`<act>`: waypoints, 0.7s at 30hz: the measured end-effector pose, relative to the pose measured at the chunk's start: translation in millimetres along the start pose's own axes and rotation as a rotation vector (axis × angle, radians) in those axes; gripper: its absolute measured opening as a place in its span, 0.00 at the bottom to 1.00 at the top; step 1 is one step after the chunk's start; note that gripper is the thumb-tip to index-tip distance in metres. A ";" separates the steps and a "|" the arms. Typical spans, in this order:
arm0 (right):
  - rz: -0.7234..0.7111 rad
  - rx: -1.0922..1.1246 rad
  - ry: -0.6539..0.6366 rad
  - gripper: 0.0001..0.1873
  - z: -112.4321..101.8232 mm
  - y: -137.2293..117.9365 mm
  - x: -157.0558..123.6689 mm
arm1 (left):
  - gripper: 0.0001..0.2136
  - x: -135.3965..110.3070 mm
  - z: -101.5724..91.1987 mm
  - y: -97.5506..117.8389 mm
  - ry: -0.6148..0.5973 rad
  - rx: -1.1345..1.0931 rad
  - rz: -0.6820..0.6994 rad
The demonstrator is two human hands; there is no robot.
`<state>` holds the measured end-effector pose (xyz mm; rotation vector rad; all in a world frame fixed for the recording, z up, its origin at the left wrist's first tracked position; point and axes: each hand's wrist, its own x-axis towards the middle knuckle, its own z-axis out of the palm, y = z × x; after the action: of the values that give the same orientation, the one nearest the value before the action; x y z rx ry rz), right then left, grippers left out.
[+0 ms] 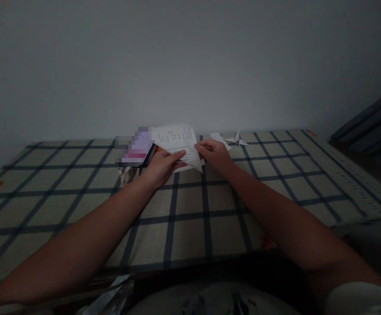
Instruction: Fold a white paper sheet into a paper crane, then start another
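A white sheet of paper (pixel 177 136) with printed text is held up above the table by both of my hands. My left hand (pixel 164 167) grips its lower left part, thumb on top and fingers underneath. At the right edge, my right hand (pixel 215 153) pinches the sheet between thumb and fingertips. The sheet's lower right corner sticks out as a point between the hands. More white paper shows under the sheet; whether it is a folded part or a separate piece I cannot tell.
A checked cloth (pixel 190 232) covers the table. Left of the sheet, a phone or tablet (pixel 138 146) with a blurred screen leans on a pale stand (pixel 125 174). Behind my right hand lie a white paper strip (pixel 220 141) and a folded paper crane (pixel 237 140). A wall stands behind.
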<state>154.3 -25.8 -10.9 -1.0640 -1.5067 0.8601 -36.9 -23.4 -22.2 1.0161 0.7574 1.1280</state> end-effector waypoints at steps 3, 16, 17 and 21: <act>-0.013 -0.027 -0.020 0.14 0.0 -1.9 -1.0 | 0.17 -1.0 1.5 0.6 0.044 0.006 0.019; -0.032 -0.072 -0.052 0.15 -1.7 -2.8 -0.5 | 0.18 -1.8 1.4 0.3 0.045 0.023 0.048; -0.033 -0.080 -0.053 0.15 -1.5 -3.7 -0.7 | 0.18 -1.8 1.6 0.4 0.047 0.021 0.049; -0.019 -0.075 -0.039 0.16 -0.6 -6.4 -1.3 | 0.19 -1.3 1.2 -0.4 0.059 0.028 0.053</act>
<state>153.8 -29.2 -5.3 -1.0909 -1.5902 0.8212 -36.0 -25.1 -22.1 1.0355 0.7997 1.2000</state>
